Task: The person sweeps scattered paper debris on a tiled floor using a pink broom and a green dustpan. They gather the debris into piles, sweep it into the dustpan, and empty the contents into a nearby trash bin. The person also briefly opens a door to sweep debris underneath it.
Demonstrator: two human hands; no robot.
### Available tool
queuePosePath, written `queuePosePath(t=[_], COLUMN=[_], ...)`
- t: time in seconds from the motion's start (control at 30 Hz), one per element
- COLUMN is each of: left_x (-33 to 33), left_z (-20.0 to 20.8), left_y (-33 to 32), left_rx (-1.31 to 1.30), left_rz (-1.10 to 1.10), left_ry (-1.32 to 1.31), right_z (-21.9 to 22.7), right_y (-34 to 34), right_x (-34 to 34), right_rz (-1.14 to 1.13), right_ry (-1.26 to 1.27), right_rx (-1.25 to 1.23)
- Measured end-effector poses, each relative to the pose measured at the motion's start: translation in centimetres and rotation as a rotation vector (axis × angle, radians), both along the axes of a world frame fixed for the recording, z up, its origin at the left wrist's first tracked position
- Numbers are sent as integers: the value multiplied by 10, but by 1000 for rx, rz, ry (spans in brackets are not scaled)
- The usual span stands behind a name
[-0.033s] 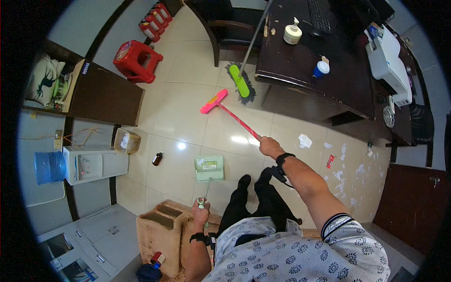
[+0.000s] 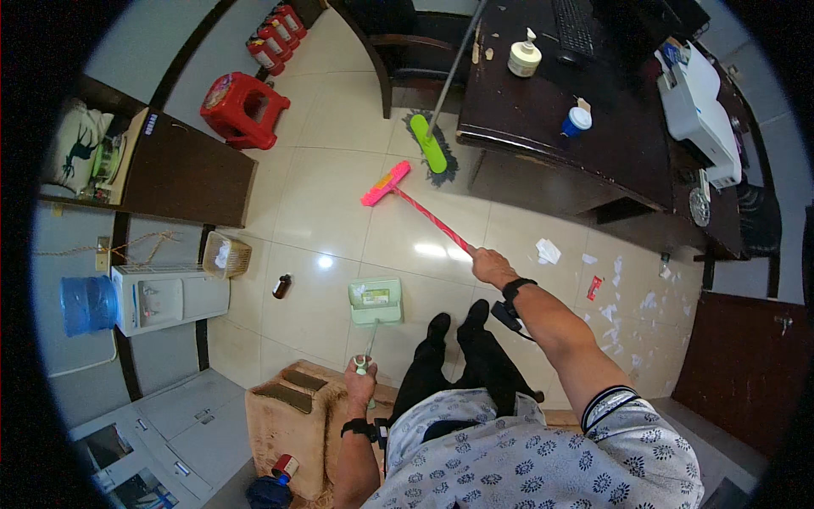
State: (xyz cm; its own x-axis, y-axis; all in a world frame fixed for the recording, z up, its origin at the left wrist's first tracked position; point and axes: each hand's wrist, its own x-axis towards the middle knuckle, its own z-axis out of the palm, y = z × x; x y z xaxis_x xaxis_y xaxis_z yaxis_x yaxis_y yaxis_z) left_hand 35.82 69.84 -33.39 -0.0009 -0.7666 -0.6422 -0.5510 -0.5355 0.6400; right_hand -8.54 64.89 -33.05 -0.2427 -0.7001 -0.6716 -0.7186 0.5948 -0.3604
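My right hand (image 2: 492,267) is wrapped round the red-and-white striped handle of a broom (image 2: 434,222). Its pink head (image 2: 386,184) is held out over the tiles, forward and left of that hand. In my closed left hand (image 2: 360,383) is the pale green handle of a dustpan (image 2: 375,294). The pan lies in front of my feet, with a label on it. White paper scraps (image 2: 617,312) are scattered on the floor to the right, around a red wrapper (image 2: 595,288). A larger crumpled paper (image 2: 548,251) lies closer to my right hand. Left of the dustpan rests a small brown bottle (image 2: 281,286).
A green-backed mop (image 2: 430,146) leans by the dark desk (image 2: 551,127). A red stool (image 2: 242,110), a wastebasket (image 2: 227,254) and a water dispenser (image 2: 170,299) line the left side. A tan armchair (image 2: 297,407) stands by my left arm, a door (image 2: 746,373) at far right.
The view has shifted very slightly. Both hands keep their hold on the broom and dustpan, almost in the same places.
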Motion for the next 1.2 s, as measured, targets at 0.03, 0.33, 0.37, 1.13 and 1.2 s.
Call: queuePosePath(t=[0.03, 0.33, 0.37, 1.13, 1.2], left_x=[-2, -19, -16, -5, -13], left_z=[4, 17, 19, 19, 19], left_y=[-2, -39, -44, -75, -70], left_rx=[6, 82, 89, 66, 67], left_rz=[-6, 68, 71, -170, -180], left_ry=[16, 145, 170, 145, 156], right_z=[3, 68, 78, 45, 57], right_y=[20, 258, 283, 405, 418], right_x=[-7, -40, -36, -10, -6], right_rz=[1, -88, -120, -956, -998], right_ry=[8, 208, 242, 264, 243], right_rx=[7, 163, 193, 38, 107])
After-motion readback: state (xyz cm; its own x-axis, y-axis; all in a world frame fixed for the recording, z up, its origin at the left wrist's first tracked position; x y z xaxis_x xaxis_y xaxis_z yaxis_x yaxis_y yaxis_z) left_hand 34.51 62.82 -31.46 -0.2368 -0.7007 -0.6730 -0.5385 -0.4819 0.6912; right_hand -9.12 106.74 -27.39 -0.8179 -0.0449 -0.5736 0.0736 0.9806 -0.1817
